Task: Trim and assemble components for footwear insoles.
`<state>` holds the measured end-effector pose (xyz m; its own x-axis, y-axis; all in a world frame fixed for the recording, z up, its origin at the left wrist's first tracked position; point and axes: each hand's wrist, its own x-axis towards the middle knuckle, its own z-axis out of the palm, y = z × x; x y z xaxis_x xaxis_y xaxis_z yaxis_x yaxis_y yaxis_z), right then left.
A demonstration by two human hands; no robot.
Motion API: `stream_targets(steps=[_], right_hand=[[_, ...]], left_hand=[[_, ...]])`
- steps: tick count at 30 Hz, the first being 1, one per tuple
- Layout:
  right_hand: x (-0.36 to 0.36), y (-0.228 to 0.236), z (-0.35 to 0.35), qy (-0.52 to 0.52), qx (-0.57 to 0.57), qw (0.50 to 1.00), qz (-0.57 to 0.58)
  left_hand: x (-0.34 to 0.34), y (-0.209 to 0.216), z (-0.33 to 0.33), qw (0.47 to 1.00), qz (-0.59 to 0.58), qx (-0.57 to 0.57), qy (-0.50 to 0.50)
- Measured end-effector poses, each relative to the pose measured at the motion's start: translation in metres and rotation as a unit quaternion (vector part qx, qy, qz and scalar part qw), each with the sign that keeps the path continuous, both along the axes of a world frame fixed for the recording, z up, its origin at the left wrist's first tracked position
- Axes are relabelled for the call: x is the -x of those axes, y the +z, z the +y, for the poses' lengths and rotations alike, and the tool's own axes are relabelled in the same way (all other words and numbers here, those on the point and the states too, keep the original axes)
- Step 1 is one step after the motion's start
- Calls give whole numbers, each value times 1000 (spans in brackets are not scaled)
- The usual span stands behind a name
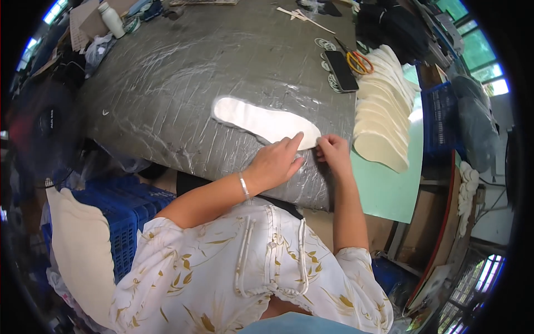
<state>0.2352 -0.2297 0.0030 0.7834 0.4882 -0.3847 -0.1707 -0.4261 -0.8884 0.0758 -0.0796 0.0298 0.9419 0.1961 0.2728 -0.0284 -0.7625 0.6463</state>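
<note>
A white insole (261, 119) lies flat on the plastic-covered grey table, its narrow end to the far left and its wide end near my hands. My left hand (276, 162) rests at the insole's near edge, with the index fingertip on its white surface and the thumb held apart. At the wide right end, the thumb and index finger of my right hand (334, 153) pinch together at the rim. The remaining fingers of that hand are curled and partly hidden.
An overlapping row of cream insoles (384, 111) lies on a green board (384, 192) at the right. Beyond are a black phone (341, 71), orange-handled scissors (359, 61) and looped cords. A white bottle (112, 20) stands far left. Blue crates (125, 214) and cream sheets (80, 245) are at the lower left.
</note>
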Motion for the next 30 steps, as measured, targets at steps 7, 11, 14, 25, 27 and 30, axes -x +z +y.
stream_targets(steps=[7, 11, 14, 25, 27, 30], right_hand=[[-29, 14, -19, 101, 7, 993, 66], [-32, 16, -16, 123, 17, 989, 82], [-33, 11, -17, 128, 22, 989, 67], [-36, 26, -23, 212, 32, 968, 128], [-34, 31, -20, 237, 104, 964, 56], [-43, 47, -38, 248, 187, 950, -33]], left_hand=[[43, -30, 93, 971, -130, -17, 199], [37, -53, 162, 927, -26, 159, 337], [27, -51, 187, 878, 71, 339, 329], [82, -26, 187, 806, 82, 513, 283], [102, -24, 177, 828, 62, 448, 333], [132, -30, 167, 863, 25, 389, 321]])
